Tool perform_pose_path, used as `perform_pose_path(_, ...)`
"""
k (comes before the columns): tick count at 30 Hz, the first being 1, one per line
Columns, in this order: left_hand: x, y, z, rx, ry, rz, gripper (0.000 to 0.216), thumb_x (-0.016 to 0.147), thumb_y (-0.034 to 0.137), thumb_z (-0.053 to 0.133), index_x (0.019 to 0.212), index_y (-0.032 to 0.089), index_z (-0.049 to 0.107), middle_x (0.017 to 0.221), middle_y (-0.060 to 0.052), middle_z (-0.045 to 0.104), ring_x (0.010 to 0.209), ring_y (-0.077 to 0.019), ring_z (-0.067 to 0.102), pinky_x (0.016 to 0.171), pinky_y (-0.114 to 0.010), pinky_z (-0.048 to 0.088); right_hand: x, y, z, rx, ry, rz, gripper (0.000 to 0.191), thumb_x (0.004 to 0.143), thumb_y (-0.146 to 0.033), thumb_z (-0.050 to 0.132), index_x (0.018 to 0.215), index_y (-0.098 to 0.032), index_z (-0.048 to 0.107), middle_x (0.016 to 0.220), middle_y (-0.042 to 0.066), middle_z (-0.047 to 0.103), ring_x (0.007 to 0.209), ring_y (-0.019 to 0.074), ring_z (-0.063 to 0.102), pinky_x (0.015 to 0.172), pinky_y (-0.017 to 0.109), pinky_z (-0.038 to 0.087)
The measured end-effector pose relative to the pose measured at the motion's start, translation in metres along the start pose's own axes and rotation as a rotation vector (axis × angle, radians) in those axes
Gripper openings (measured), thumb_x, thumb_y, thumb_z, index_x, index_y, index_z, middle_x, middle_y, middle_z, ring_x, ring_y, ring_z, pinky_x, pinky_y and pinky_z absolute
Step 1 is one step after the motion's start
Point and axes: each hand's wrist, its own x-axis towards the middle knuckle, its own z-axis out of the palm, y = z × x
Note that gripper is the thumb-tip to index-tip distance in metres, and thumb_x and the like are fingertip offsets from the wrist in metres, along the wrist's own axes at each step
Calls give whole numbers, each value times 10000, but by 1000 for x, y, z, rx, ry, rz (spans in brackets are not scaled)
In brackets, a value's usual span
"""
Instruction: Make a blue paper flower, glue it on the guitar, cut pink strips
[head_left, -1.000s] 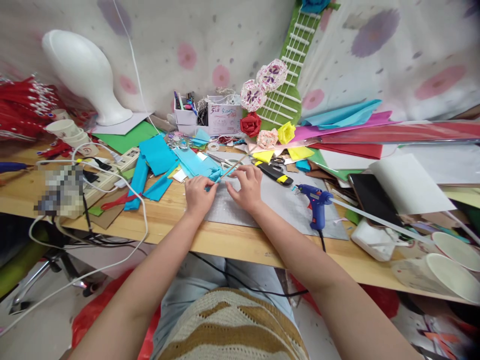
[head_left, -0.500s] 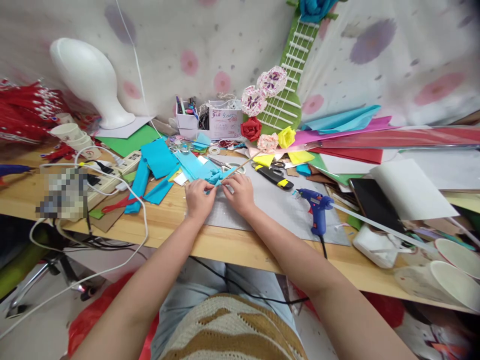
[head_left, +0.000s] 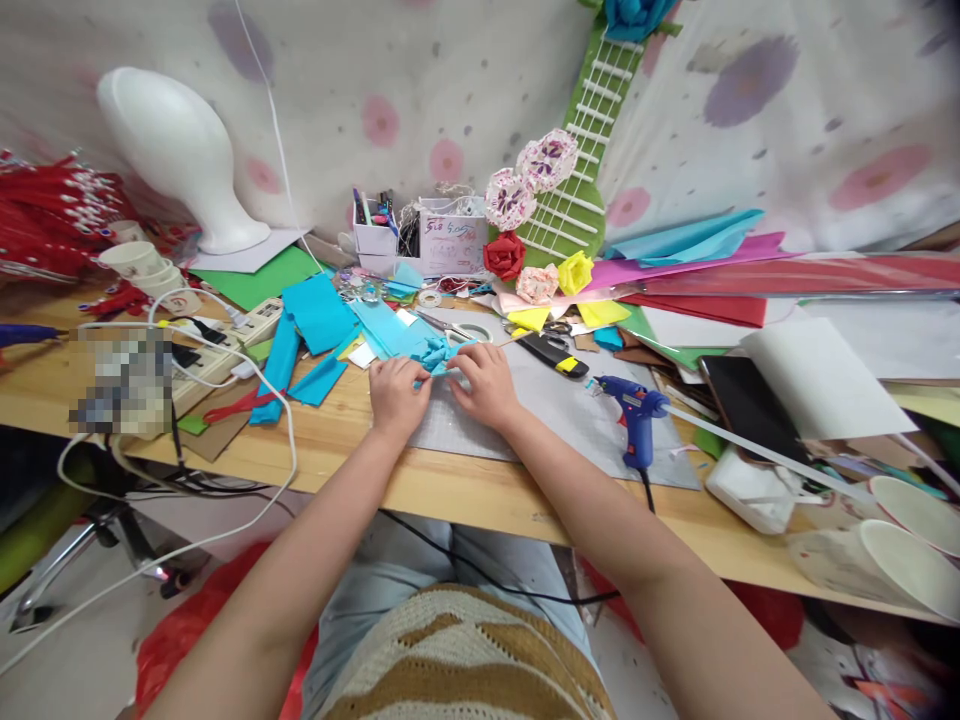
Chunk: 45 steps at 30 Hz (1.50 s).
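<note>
Crumpled blue crepe paper [head_left: 433,352] sits at the fingertips of both hands, above the grey cutting mat [head_left: 469,432]. My left hand [head_left: 400,395] is closed, thumb and fingers pinching the paper's near left side. From the right, my right hand [head_left: 484,385] meets it with bent fingers, thumb and forefinger close to the paper. A thin brown stick [head_left: 516,338] shows only a short piece beyond the right knuckles; my hand hides the rest. Just behind the fingers lie scissors [head_left: 474,331]. Strips of blue paper [head_left: 321,315] are spread to the left.
A blue glue gun [head_left: 636,412] stands on the mat's right side, its cord running off the front edge. Behind the mat lies a black and yellow cutter [head_left: 551,355]. A power strip [head_left: 217,355] with looping white cables is at left; paper cups [head_left: 900,560] stand at right.
My right hand has turned and shifted slightly right. The stick, earlier slanting up and away from the fingers, is now mostly hidden behind that hand. My left hand stays on the blue paper.
</note>
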Motion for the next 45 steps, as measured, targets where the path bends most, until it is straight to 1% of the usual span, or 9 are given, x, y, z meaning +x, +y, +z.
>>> perform_pose_path(5, 0, 1, -1, -22, -40, -13, 146, 728, 200, 632, 622, 212, 533, 665, 2, 616, 736, -192, 565, 754, -352, 331, 0, 0, 1, 66, -69, 55, 243, 863, -406, 507, 937, -191, 593, 922, 75, 601, 919, 221, 477, 819, 353, 315)
perform_pose_path(10, 1, 4, -3, -26, -92, -23, 152, 718, 189, 633, 615, 213, 523, 671, 0, 618, 751, -197, 567, 758, -355, 331, 0, 2, 6, 89, -149, 62, 171, 870, -334, 516, 840, -176, 575, 822, 61, 612, 811, 207, 488, 723, 318, 334)
perform_pose_path(13, 1, 6, -3, -20, -120, -19, 121, 697, 200, 650, 656, 216, 538, 705, 0, 631, 774, -203, 567, 769, -359, 328, 0, 3, 7, 136, -167, 65, 146, 864, -303, 531, 803, -174, 562, 791, 57, 614, 781, 201, 487, 716, 313, 344)
perform_pose_path(17, 0, 8, -4, -37, -134, 52, 155, 683, 249, 684, 793, 218, 578, 822, -10, 650, 835, -207, 564, 792, -365, 318, -1, 4, 5, 192, -196, 81, 118, 847, -270, 558, 774, -177, 556, 776, 56, 611, 775, 193, 491, 718, 307, 358)
perform_pose_path(20, 0, 6, -3, -44, -162, 114, 108, 751, 313, 648, 740, 222, 591, 770, -10, 647, 806, -200, 553, 776, -364, 311, -2, 5, 3, 234, -219, 99, 106, 844, -260, 562, 777, -177, 562, 775, 53, 605, 774, 180, 496, 715, 294, 367)
perform_pose_path(24, 0, 2, -1, -28, -143, 164, 163, 796, 330, 606, 685, 212, 593, 714, -14, 634, 772, -189, 547, 758, -358, 312, -4, 7, 1, 282, -247, 98, 96, 850, -266, 552, 825, -175, 567, 796, 44, 604, 772, 161, 508, 714, 270, 379)
perform_pose_path(29, 1, 1, -2, 8, -146, 190, 176, 795, 326, 606, 665, 208, 603, 681, -23, 623, 744, -193, 553, 736, -358, 316, -6, 7, -3, 274, -253, 40, 86, 844, -200, 535, 924, -175, 554, 878, 46, 593, 778, 147, 519, 692, 248, 384)
perform_pose_path(35, 1, 3, -5, 1, -169, 182, 189, 812, 329, 583, 668, 212, 619, 668, -26, 633, 725, -193, 561, 738, -364, 319, -4, 5, -2, 163, -228, 32, 70, 832, -161, 507, 851, -187, 569, 848, 48, 582, 806, 169, 522, 682, 259, 383)
perform_pose_path(45, 2, 2, -4, -7, -200, 232, 213, 826, 351, 560, 675, 218, 631, 675, -17, 641, 730, -182, 554, 743, -354, 319, -5, 5, -3, 235, -222, 25, 56, 809, -151, 519, 816, -182, 565, 857, 48, 551, 796, 162, 509, 687, 256, 402)
